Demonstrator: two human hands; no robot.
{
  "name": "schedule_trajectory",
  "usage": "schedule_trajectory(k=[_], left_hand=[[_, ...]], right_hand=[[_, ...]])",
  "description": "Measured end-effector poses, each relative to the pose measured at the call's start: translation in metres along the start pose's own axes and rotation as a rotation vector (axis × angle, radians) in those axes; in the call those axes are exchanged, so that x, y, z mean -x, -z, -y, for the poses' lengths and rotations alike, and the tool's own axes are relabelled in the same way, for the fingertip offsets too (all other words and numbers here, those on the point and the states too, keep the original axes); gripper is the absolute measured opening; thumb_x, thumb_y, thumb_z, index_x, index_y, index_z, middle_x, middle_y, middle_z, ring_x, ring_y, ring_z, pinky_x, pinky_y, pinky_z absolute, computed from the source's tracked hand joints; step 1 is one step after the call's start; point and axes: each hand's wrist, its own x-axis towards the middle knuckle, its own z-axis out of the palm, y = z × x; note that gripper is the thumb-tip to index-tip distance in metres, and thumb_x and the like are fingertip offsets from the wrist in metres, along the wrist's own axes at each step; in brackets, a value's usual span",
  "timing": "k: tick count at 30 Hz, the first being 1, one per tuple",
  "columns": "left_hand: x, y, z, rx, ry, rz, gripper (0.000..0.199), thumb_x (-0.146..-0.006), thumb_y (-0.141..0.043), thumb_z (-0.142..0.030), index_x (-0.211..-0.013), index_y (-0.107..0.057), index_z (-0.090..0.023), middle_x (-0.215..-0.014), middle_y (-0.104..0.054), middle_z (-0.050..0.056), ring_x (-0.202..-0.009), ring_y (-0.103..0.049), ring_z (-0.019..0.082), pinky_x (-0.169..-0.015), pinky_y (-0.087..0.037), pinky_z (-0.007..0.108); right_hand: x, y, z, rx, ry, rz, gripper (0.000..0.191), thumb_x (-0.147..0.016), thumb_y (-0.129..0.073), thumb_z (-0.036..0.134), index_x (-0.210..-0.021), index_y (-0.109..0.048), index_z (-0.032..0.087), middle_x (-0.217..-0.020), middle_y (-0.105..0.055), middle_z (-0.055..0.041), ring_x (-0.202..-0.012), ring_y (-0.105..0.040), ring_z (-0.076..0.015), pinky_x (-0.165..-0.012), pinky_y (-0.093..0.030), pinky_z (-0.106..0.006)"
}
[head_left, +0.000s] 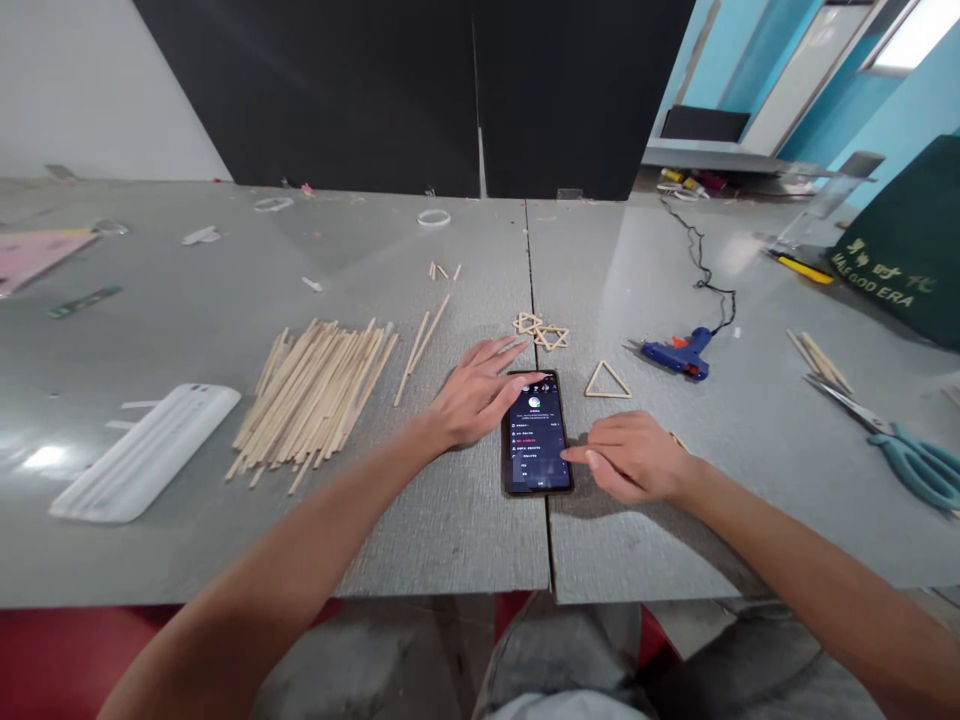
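Observation:
A smartphone [538, 450] lies flat on the grey table with its dark screen lit. My left hand [476, 393] rests at its upper left, fingers spread and pointing right, the thumb reaching over the top of the screen. From the other side my right hand [622, 455] touches the screen's right edge with an outstretched index finger; its other fingers are partly curled around nothing. Just beyond the phone are two small six-pointed stars of sticks, one star [527, 323] beside another star [552, 337]. A stick triangle [608, 381] lies above my right hand.
Left of my left hand is a pile of wooden sticks [315, 395], with a white packet [146, 455] farther left. At right lie a blue glue gun [679, 354] with a black cord, scissors [911, 455], several loose sticks and a yellow cutter [802, 267]. Black panels [420, 95] stand behind.

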Motion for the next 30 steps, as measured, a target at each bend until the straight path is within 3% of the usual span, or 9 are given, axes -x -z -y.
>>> schedule_trajectory(k=[30], left_hand=[[0.0004, 0.0004, -0.0002, -0.006, 0.001, 0.012, 0.054, -0.114, -0.024, -0.044, -0.142, -0.069, -0.034, -0.167, -0.046, 0.006, -0.161, -0.032, 0.026, -0.132, -0.026, 0.060]], right_hand=[[0.0039, -0.0017, -0.0023, -0.039, -0.041, 0.085, 0.044, -0.111, -0.036, 0.024, -0.110, -0.080, 0.017, -0.067, -0.064, -0.0009, -0.060, -0.053, -0.0144, -0.062, -0.035, -0.031]])
